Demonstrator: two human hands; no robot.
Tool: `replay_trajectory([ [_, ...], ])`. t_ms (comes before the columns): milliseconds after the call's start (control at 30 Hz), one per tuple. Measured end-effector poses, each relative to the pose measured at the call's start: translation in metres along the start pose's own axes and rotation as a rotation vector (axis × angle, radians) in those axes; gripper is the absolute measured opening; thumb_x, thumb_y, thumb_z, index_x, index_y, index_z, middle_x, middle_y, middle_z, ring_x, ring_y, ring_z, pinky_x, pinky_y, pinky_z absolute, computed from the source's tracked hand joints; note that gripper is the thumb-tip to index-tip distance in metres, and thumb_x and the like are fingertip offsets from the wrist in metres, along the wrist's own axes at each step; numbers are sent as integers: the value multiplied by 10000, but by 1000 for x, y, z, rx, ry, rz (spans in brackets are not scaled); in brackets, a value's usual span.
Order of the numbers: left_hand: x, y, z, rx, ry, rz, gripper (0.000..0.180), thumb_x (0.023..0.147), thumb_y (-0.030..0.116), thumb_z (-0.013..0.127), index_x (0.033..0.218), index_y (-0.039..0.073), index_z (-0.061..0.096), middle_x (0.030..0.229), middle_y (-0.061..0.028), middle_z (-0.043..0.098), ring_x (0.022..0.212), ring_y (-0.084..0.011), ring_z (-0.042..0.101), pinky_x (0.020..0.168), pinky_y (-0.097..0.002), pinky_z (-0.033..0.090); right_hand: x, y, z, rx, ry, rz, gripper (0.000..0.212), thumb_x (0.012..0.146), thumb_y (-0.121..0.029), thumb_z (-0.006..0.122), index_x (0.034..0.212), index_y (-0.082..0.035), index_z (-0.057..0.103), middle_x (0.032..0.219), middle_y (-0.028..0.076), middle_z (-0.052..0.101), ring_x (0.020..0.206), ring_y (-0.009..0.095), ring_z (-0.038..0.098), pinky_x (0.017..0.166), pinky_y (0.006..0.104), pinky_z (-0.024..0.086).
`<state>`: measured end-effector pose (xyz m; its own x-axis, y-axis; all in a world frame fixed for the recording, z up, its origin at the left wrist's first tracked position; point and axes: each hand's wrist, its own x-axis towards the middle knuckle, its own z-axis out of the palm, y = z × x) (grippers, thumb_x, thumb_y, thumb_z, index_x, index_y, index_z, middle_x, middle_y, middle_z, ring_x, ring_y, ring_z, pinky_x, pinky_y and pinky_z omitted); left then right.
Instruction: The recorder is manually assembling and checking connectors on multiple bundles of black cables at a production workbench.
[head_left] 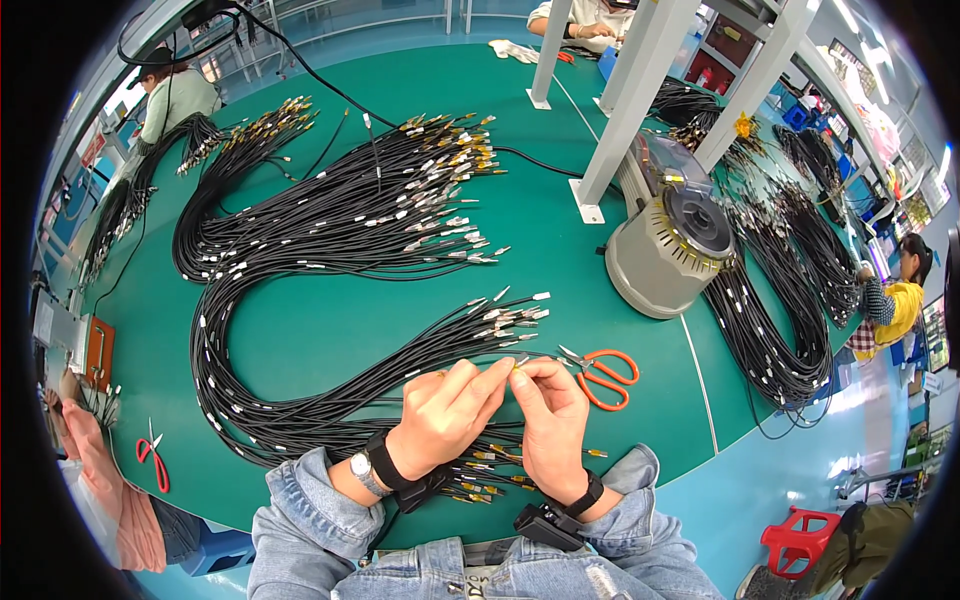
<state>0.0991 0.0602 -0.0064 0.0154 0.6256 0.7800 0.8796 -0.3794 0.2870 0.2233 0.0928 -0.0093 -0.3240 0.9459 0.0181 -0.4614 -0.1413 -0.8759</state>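
Note:
My left hand [450, 418] and my right hand [556, 425] meet in front of me over a green table [560, 270]. Thumb and fingers of both are pinched around a small white and yellow piece [518, 364] at a thin black cable; the fingers hide most of it. Just beyond lies a bundle of black cables [225, 345] with white-tipped ends, curving in a wide bend on the left. More cable ends [478, 478] with yellow and white tips lie beneath my wrists. Orange-handled scissors [585, 367] rest, blades parted, right beside my right hand.
A grey round machine [650, 265] stands at the right near white posts [615, 130]. A larger cable bundle [340, 215] lies at the far left, others [785, 320] hang over the right edge. Red scissors [153, 453] lie left. Other people sit around; a red stool [797, 540] stands right.

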Motion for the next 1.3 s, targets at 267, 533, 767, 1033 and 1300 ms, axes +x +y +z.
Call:
replay_trajectory([
  [267,2,3,3,-148,3,-155,307,667,-35,687,964,16,624,617,-40,520,423,-140,467,377,-234,354,1,-2,-2,-18,-18,12,59,842,-2,590,896,17,575,894,26,557,845,92,513,768,230,413],
  [533,12,1,-12,-486,-239,-509,213,753,-6,645,964,-7,610,691,-23,562,562,-57,501,496,-214,406,2,-3,-3,-36,-43,20,62,845,-4,587,902,17,577,895,30,561,852,94,518,784,233,417],
  [767,12,-6,-15,-1073,-314,-912,163,845,63,600,990,-10,589,868,-10,611,750,-42,537,674,-194,448,2,-4,-4,-55,-53,39,81,848,-12,587,923,19,580,904,31,565,852,96,523,788,236,421],
  [1033,13,-7,-14,-1039,-218,-916,166,852,66,599,1003,-3,595,817,14,583,678,-4,493,599,-144,415,3,-10,1,-48,-27,78,154,839,-40,597,985,2,572,965,43,563,870,100,519,800,241,411],
  [1300,10,-7,-16,-1039,-284,-946,172,847,67,609,1000,-7,589,906,-42,624,773,-58,563,689,-186,459,4,-8,-3,-55,-83,69,110,837,-34,594,940,-3,572,947,35,557,873,97,510,799,239,401],
])
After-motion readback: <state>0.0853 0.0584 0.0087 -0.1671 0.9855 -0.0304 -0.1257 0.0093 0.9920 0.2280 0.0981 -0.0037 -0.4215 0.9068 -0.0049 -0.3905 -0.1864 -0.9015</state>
